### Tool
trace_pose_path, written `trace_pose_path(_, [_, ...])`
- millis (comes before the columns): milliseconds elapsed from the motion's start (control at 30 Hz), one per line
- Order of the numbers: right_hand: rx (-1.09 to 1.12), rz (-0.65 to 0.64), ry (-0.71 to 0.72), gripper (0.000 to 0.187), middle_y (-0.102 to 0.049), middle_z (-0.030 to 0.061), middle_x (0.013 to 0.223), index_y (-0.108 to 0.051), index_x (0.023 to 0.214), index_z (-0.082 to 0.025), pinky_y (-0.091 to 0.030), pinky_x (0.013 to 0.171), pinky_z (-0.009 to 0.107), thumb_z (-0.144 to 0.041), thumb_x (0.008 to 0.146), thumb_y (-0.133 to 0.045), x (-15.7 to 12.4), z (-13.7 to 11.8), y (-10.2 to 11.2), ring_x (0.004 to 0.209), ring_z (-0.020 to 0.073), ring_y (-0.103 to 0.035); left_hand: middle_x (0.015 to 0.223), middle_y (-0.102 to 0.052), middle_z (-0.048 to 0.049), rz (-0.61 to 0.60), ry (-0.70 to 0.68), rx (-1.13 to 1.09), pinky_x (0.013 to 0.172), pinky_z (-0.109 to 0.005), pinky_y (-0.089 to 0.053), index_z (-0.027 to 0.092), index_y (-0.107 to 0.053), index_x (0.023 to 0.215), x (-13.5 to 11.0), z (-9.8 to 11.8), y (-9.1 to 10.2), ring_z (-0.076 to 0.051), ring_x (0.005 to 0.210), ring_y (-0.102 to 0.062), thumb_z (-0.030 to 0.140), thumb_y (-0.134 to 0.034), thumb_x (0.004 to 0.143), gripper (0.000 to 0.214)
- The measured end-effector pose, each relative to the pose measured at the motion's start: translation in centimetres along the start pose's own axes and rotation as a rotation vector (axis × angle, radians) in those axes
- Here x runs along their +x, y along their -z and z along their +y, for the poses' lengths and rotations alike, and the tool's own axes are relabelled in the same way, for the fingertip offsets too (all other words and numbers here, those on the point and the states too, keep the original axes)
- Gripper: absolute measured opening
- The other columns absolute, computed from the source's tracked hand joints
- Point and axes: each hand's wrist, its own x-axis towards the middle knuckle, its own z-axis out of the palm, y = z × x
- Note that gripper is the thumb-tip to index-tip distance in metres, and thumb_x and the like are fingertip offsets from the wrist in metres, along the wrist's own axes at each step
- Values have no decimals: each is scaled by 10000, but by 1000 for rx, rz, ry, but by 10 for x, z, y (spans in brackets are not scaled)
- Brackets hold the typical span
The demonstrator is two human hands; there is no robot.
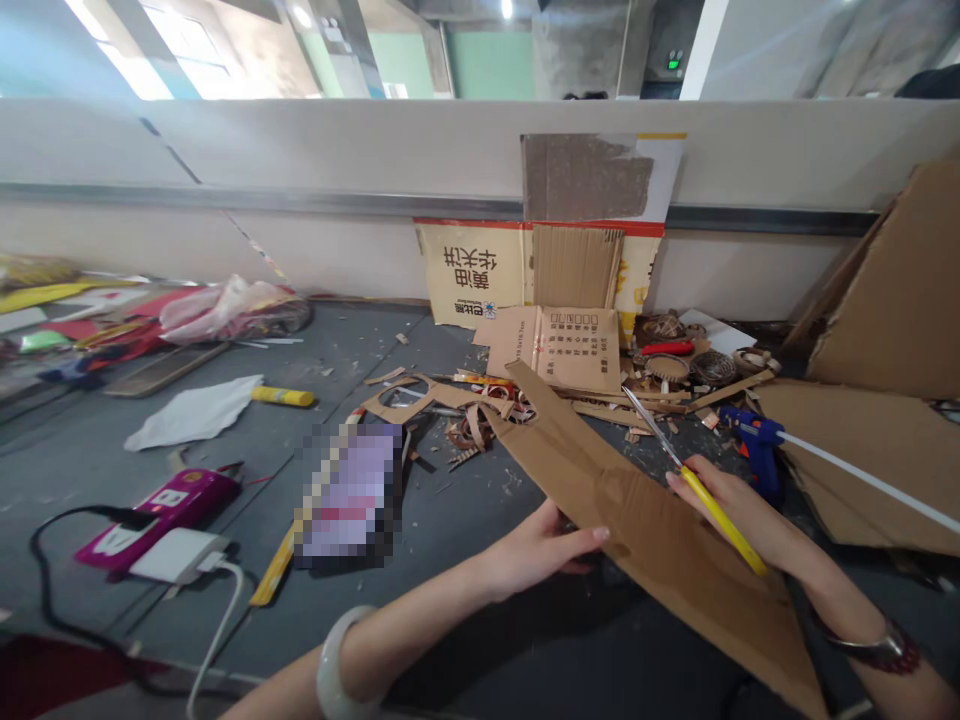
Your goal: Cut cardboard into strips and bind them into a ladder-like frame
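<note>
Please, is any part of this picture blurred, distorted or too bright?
Head view: a pixelated patch hides one object on the grey surface; the wall rail looks slightly bowed, as with a wide lens; the windows at top left are blown out; the left hand, the cardboard piece and the right hand with its yellow-handled tool are sharp.

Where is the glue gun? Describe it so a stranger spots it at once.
Start at the big cardboard sheet on the right. At its left edge, just beyond the right hand holding the yellow cutter, lies the glue gun. Only it is bright blue, with a long white stick running from it.
</note>
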Motion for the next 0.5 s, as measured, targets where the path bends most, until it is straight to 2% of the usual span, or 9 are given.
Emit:
trace_pose_path(100, [29,-97,14,340,-554,-21,643,-417,755,-205,-379,527,213,-534,835,-388,0,1,2,583,123,-508,1194,-559,-115,98,-37,-43,771,-368,-504,185,-484,1105,14,-3,-2,-257,1051,-553,316,-643,732,427])
trace_pose_path(200, [97,-81,45,355,-567,-8,672,-455,790,-197,-398,532,221,-548,818,-414,0,6,1,615,134,-527,1114,-616,-104,178,-76,-79,736,-325,-510,161,-537,1038,22,0,3,-240,973,-595,240,-656,703,364])
trace_pose_path(333, [225,-101,37,359,-591,15,713,-475,828,-193,-427,500,224,-550,801,-443,5,17,-5,636,152,-578,1099,-633,-79,228,-152,-112,693,-292,-507,186,-581,1021,21,15,21,-231,963,-600,257,-635,725,309])
trace_pose_path(500, [344,-82,-76,379,-584,9,652,-499,809,-181,-448,449,226,-557,784,-457,11,14,-4,532,137,-582,1134,-625,-64,249,-308,-191,794,-295,-485,202,-596,1043,23,21,47,-218,992,-592,280,-648,728,328])
